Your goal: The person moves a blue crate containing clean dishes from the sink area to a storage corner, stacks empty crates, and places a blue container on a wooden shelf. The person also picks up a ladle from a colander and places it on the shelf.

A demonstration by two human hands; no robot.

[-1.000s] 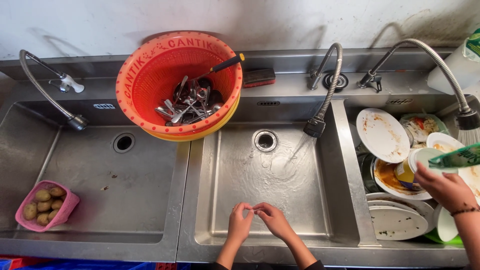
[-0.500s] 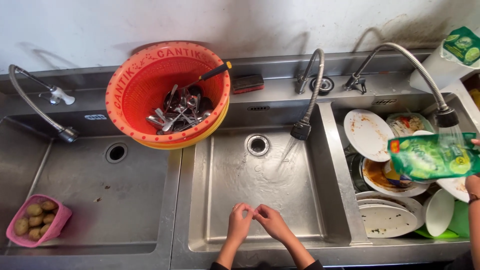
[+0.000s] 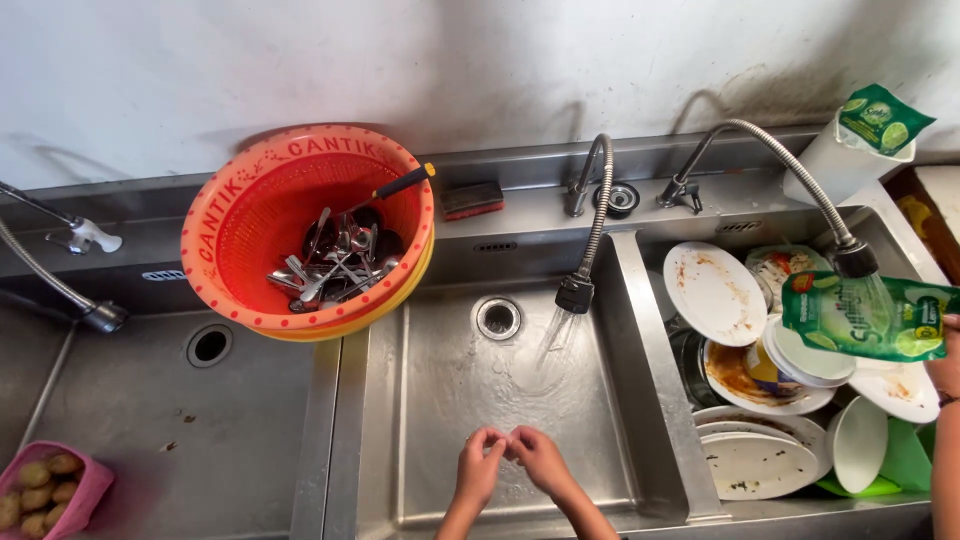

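At the lower left corner of the frame a small pink plastic basket of brown potatoes [image 3: 45, 490] sits in the left steel sink basin [image 3: 240, 420], with a flexible metal tap hose [image 3: 60, 290] bending in above it at the left edge. Up and to the right, a round orange perforated plastic colander [image 3: 240, 205] rests across the divider between the left and middle basins, holding a heap of steel spoons and forks [image 3: 335, 262] and 1 black-handled utensil with an orange tip [image 3: 395, 186]. At the bottom centre, over the wet middle steel sink basin [image 3: 450, 370], the person's left hand [image 3: 478, 472] and right hand [image 3: 541, 462] meet: the fingers of both are curled in narrowly and the fingertips [image 3: 505, 441] touch each other; whether anything small is pinched between them cannot be told. Just above and right of them, the middle flexible tap [image 3: 590, 220] sprays water down into that basin, near the round drain [image 3: 498, 318]. On the ledge behind lies a dark sponge with a red underside [image 3: 472, 199]. In the right basin a stack of dirty white plates and bowls [image 3: 760, 400] fills the space, and at the right edge another person's hand [image 3: 945, 360] grips a green soft detergent pouch [image 3: 865, 317] above them.
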